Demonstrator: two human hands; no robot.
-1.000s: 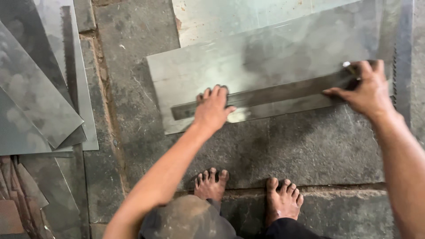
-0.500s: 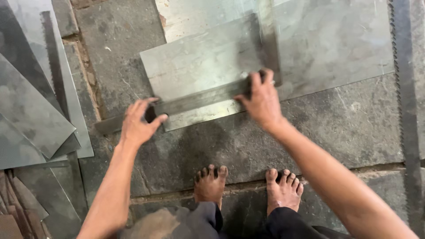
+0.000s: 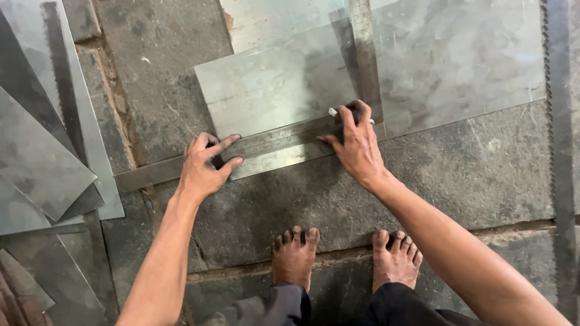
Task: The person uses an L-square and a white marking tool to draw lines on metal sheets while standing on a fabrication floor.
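Since half a second ago the L-shaped steel square point(image 3: 254, 152) has barely shifted; both hands stay on it, and the right hand has crept slightly toward the corner where the two arms meet. The long arm lies along the near edge of the metal sheet point(image 3: 447, 66), its left end overhanging onto the stone floor point(image 3: 459, 181); the short arm runs up across the sheet. Left hand point(image 3: 202, 166) presses flat on the long arm, fingers spread, not gripping anything. Right hand point(image 3: 356, 145) bears down near the corner and pinches a small white marker, likely chalk point(image 3: 333, 112), against the square's edge. Reads as the square being settled for a line, judging by the marker tip at the edge. Bare feet point(image 3: 294, 256) stand just behind the sheet's near edge. Room: open floor to the near right; stacked sheet offcuts point(image 3: 42, 157) crowd the left; a toothed saw blade point(image 3: 557, 108) lies along the right side.
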